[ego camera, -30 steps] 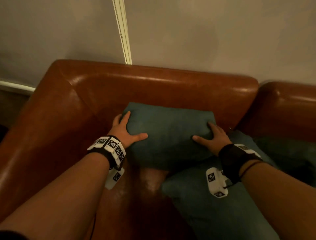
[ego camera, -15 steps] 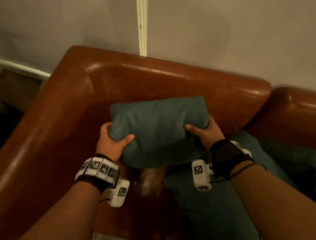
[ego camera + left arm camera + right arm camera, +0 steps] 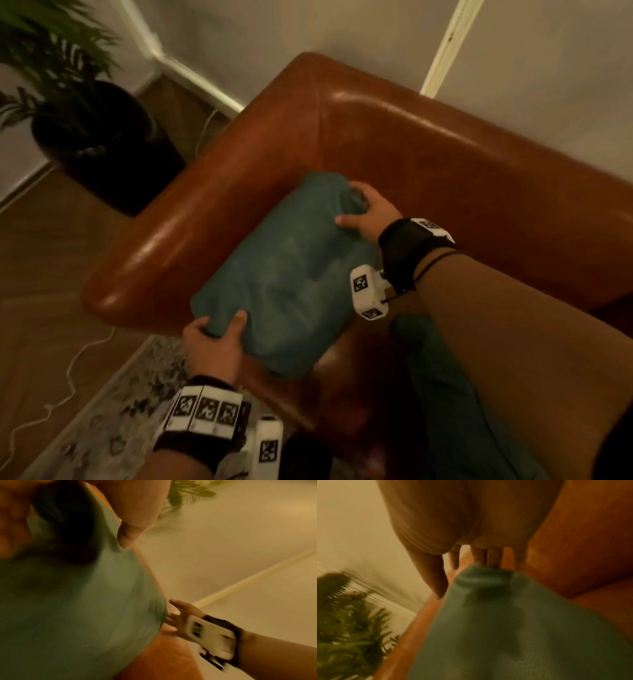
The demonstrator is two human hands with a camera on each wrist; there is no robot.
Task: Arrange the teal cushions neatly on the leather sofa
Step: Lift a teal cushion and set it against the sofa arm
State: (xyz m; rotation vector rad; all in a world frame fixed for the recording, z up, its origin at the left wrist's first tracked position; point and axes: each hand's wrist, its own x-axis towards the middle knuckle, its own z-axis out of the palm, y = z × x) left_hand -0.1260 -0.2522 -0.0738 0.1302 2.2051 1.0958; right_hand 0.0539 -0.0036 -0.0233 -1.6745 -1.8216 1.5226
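- Left hand grips the near corner of the cushion, thumb curled on top, fingers beneath.
- The cushion is teal, plump and creased, lying slantwise beside the sofa arm, over the seat corner.
- Right hand clutches the far corner, fingers bunching the fabric.
- A second cushion lies on the seat under the right forearm.
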